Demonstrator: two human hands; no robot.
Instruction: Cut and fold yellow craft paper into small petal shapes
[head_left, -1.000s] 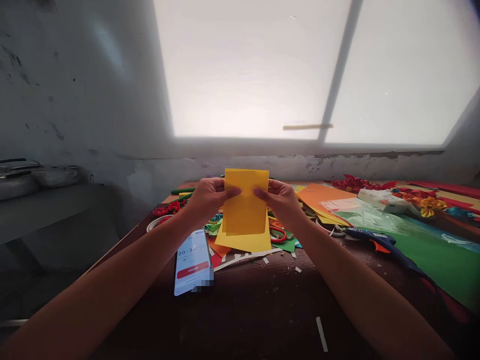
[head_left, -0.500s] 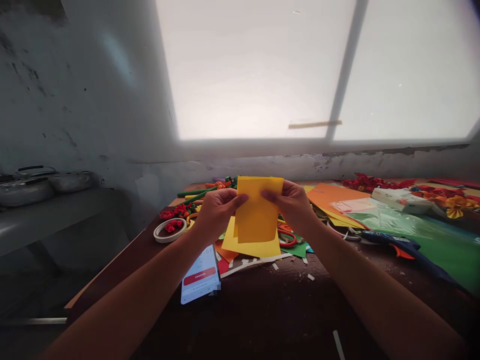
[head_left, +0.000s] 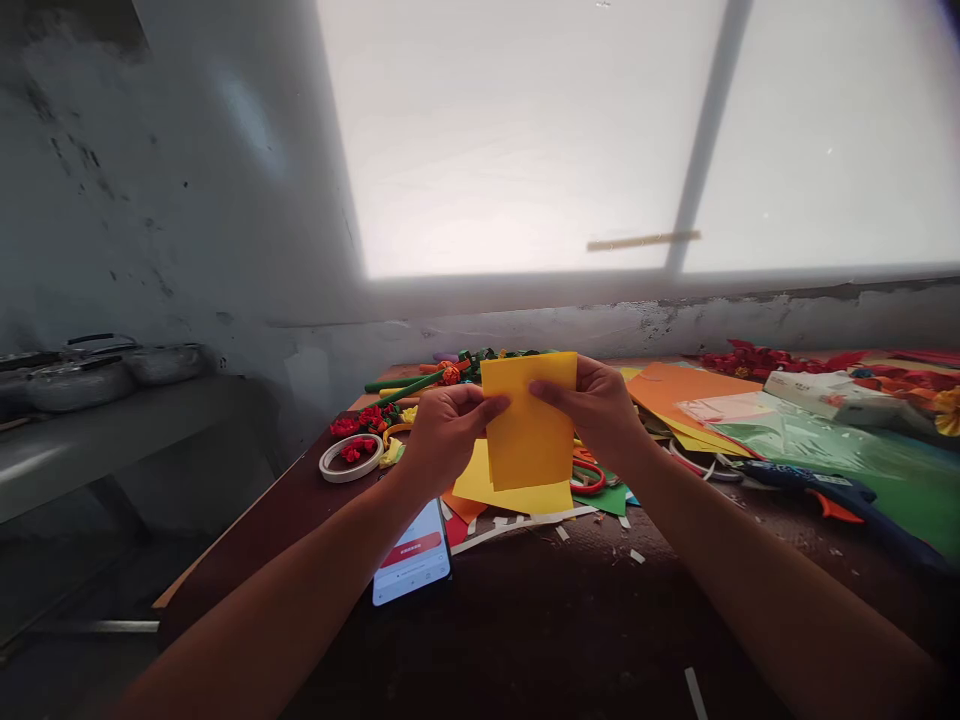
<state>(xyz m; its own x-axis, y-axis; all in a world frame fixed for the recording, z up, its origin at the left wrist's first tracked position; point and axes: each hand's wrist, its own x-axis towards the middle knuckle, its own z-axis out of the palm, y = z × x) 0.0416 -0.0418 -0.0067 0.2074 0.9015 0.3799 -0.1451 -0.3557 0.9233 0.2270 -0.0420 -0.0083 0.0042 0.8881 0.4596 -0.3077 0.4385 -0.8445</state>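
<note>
I hold a folded yellow paper sheet (head_left: 529,430) upright in front of me over the dark table (head_left: 540,620). My left hand (head_left: 448,430) pinches its left edge near the top, thumb on the near face. My right hand (head_left: 598,408) pinches its right edge in the same way. A second yellow sheet (head_left: 517,493) lies flat on the table just beneath the held one. Red-handled scissors (head_left: 587,475) lie right of it, partly hidden behind my right wrist.
A phone (head_left: 413,563) with a lit screen lies by my left forearm. A tape roll (head_left: 350,458), red paper flowers (head_left: 360,420) and green stems (head_left: 409,382) sit to the left. Orange paper (head_left: 675,390), green sheets (head_left: 892,490), a glue gun (head_left: 821,490) and paper scraps fill the right.
The view has swung left and slightly down, so the table's left side with the tape roll and stems shows more. Both hands keep the same pinch on the yellow sheet.
</note>
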